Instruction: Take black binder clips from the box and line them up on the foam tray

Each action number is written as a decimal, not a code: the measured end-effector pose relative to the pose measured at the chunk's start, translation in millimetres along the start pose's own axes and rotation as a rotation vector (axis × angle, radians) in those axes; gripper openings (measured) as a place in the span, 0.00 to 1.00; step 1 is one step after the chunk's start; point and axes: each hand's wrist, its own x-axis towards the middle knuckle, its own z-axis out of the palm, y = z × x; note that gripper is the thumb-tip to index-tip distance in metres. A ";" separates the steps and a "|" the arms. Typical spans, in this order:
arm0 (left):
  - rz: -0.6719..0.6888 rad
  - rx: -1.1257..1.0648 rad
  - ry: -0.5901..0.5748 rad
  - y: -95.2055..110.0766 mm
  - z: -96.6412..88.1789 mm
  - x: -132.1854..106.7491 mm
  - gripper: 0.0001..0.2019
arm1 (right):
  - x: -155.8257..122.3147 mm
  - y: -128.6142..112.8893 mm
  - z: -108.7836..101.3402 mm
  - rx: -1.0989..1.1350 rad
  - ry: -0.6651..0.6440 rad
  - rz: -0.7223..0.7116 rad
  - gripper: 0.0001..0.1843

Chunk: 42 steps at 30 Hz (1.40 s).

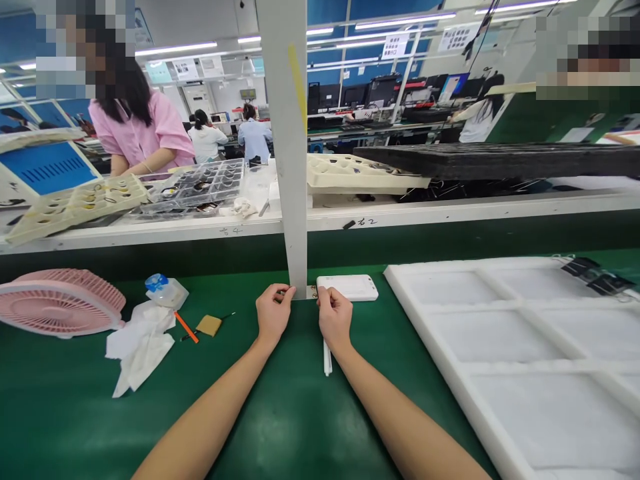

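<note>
My left hand point(274, 315) is closed in a pinch at the left side of the white post's base point(298, 283). Whatever its fingertips hold, if anything, is too small to make out. My right hand point(336, 319) is also closed, just right of the post, its fingers at the left end of a white, phone-shaped case point(353, 287) lying flat on the green mat. A pair of thin white sticks point(327, 363) pokes out below the right hand; their upper part is hidden by it. I cannot tell whether that hand grips them.
On the left lie a pink fan point(60, 303), crumpled white tissue point(143, 347), a blue-topped bottle point(167, 291), an orange stick point(187, 327) and a yellow sponge piece point(209, 325). A white compartment tray point(450, 353) with black clips fills the right. Behind the ledge, a person in pink point(143, 133) stands.
</note>
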 end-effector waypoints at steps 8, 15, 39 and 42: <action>-0.013 0.016 -0.008 -2.5 -1.8 -1.4 0.11 | 2.9 10.0 -0.2 0.005 0.030 0.071 0.25; -0.047 -0.052 0.011 -1.8 -2.6 -2.3 0.12 | 3.7 15.2 -0.7 0.028 0.044 0.125 0.25; -0.136 -0.249 -0.026 2.9 -5.8 0.2 0.15 | 4.1 11.8 -1.1 0.052 0.034 0.152 0.25; -0.148 -0.253 -0.006 1.4 -5.9 0.8 0.14 | 4.0 9.5 -1.2 0.060 0.036 0.149 0.25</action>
